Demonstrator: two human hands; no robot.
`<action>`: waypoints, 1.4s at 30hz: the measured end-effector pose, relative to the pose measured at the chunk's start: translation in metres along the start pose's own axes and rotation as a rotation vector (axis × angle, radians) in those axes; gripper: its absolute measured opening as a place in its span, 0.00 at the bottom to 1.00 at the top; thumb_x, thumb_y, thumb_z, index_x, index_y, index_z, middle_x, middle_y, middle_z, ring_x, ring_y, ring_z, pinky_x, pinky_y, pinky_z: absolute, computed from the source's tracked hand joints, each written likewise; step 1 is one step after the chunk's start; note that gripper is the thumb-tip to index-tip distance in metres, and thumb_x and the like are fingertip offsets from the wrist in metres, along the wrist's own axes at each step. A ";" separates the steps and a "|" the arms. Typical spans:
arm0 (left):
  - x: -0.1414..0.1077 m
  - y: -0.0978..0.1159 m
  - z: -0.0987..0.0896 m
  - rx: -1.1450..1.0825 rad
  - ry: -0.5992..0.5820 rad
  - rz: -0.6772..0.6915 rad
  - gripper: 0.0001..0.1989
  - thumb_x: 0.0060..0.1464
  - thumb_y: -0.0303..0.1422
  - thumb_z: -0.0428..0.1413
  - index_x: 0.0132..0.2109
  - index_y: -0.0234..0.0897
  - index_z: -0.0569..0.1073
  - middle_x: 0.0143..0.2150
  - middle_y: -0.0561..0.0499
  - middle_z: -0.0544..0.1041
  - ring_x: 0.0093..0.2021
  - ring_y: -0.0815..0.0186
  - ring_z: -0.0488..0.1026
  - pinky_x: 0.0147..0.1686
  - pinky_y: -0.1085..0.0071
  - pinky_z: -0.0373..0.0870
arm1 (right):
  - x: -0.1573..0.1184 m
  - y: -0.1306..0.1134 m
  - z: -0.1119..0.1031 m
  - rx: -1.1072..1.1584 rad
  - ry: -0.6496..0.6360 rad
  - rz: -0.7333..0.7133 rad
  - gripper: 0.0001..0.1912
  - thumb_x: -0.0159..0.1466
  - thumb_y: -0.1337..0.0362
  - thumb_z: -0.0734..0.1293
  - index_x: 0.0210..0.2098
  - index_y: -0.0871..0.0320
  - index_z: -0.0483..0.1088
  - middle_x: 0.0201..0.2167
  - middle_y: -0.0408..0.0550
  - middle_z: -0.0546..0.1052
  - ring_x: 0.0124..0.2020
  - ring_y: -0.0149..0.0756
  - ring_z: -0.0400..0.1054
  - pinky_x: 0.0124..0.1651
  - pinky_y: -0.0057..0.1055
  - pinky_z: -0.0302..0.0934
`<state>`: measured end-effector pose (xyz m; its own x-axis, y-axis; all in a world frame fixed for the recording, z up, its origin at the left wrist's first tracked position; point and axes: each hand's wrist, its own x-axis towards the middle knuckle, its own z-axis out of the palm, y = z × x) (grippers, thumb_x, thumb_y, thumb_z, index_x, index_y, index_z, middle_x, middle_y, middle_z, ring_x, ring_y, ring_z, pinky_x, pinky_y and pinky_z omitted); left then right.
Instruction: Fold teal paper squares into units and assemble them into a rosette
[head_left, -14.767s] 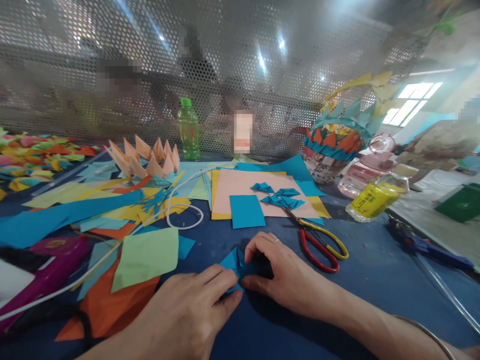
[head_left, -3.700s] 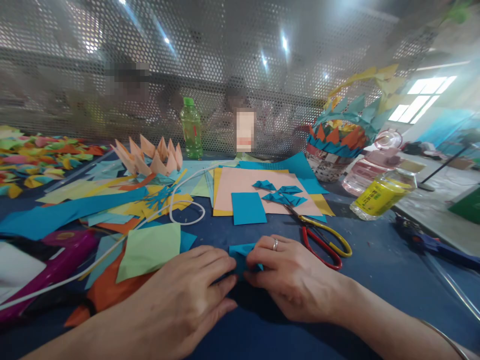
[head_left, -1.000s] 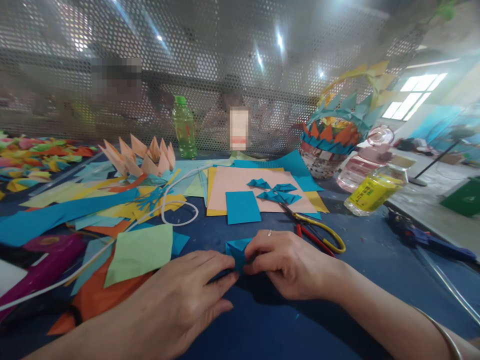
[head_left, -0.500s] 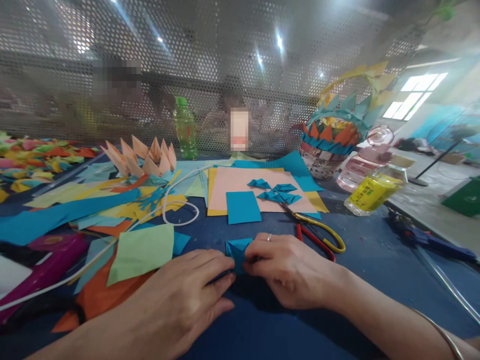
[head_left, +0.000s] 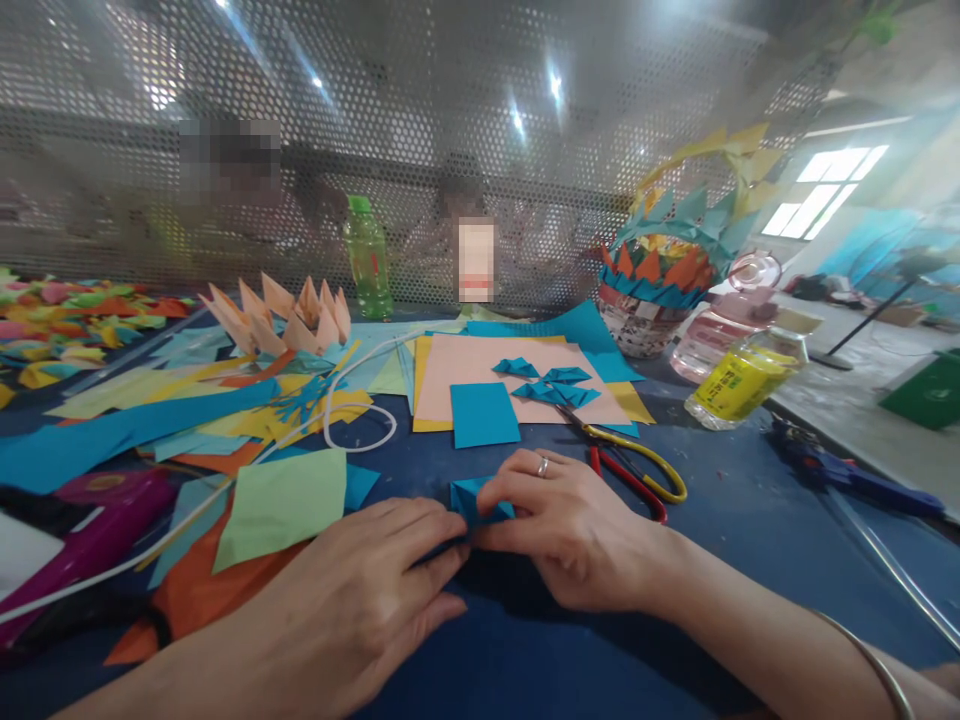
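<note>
One blue table [head_left: 735,560], bearing all below. One left hand [head_left: 375,570], fingertips pressed on the left side of the small folded blue paper. One right hand [head_left: 570,525], ringed, thumb and fingers pinching its right side. One pink sheet [head_left: 442,370], flat beyond the hands. One pair of scissors [head_left: 637,468], red and yellow handles, beside the right hand. One square blue sheet [head_left: 484,414]. One folded blue paper [head_left: 466,496], on the table between both hands; its folds are partly covered, seemingly pointed.
</note>
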<state>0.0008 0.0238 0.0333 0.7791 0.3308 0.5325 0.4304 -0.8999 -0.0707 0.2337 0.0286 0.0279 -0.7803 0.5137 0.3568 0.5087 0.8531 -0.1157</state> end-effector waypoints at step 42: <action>-0.002 -0.005 -0.002 -0.152 -0.062 -0.019 0.19 0.70 0.34 0.44 0.44 0.35 0.79 0.42 0.47 0.81 0.44 0.59 0.78 0.43 0.66 0.77 | 0.002 0.006 -0.003 0.410 -0.062 0.192 0.11 0.61 0.81 0.64 0.35 0.61 0.73 0.36 0.49 0.74 0.40 0.34 0.69 0.43 0.28 0.64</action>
<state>-0.0036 0.0271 0.0339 0.8001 0.3613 0.4789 0.3756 -0.9242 0.0697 0.2360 0.0342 0.0305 -0.7124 0.6601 0.2380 0.4705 0.7010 -0.5360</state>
